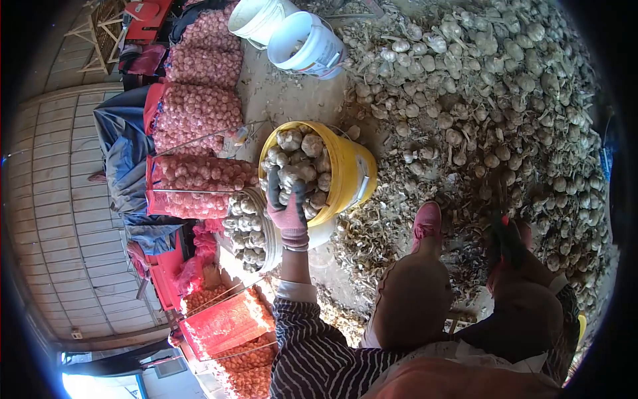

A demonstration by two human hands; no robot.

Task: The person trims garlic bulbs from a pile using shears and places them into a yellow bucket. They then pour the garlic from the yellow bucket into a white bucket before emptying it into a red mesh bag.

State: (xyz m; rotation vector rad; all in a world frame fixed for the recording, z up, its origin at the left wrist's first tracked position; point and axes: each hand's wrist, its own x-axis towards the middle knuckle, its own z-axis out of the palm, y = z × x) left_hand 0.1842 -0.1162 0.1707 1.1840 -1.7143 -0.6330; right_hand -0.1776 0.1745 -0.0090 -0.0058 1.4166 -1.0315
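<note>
My left hand (289,211), in a pink and black glove, reaches into the yellow bucket (352,174). Its thumb and fingers are around a pale garlic bulb (290,175) on top of the other bulbs there. On the right, near my shoe, my right hand (510,249) is in shadow in a dark glove. It is closed on a dark tool with a small red part (505,220); the tool's exact shape is hard to make out.
A large heap of garlic (492,73) covers the right side. White buckets (309,46) stand beyond the yellow one. Another bucket of garlic (271,229) and filled red mesh sacks (199,116) are at the left. Dry skins and stalks litter the floor around my legs.
</note>
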